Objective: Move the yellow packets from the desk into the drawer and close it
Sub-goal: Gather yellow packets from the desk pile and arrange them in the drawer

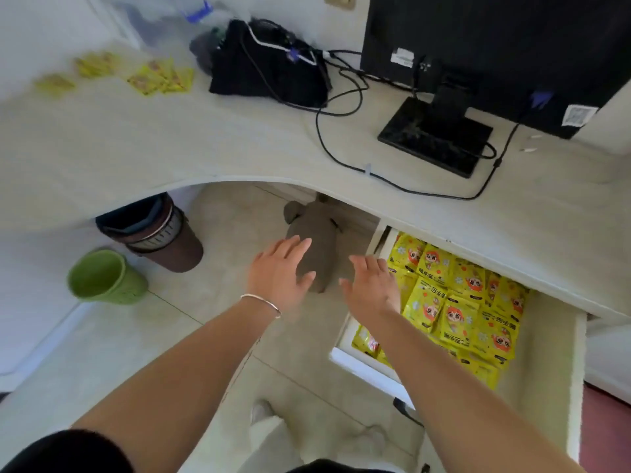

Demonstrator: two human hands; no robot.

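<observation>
Both arms are stretched forward, and the two hands hang above the floor, in front of the curved edge of the tabletop (pixel 136 148). The left hand (pixel 278 271) is palm down, with its fingers straight and a little spread. A thin silver bracelet (pixel 261 303) sits on its wrist. The right hand (pixel 372 288) has the same pose: palm down, fingers straight and spread. The two hands are apart from each other, and neither of them holds anything.

One drawer (pixel 577 387) stands open under the right part of the tabletop. Inside it lie the yellow packets (pixel 457 302), overlapping one another in a thick layer. There are more than ten, but the exact number cannot be counted. The right hand is at the left wall of the drawer, just beside these packets; whether it touches them cannot be told. The left hand is farther from the drawer, above a grey soft thing (pixel 314 240) that lies on the floor.

Other loose packets (pixel 160 76) lie at the far left of the tabletop, in three small groups, well apart from both hands. They are blurred, so the number in each group is not clear.

On the tabletop there are also one black bag (pixel 269 63) and one monitor (pixel 495 46) with black cables around its stand. Two bins stand on the floor at the left: one green bin (pixel 106 278) and one brown bin (pixel 164 233).
</observation>
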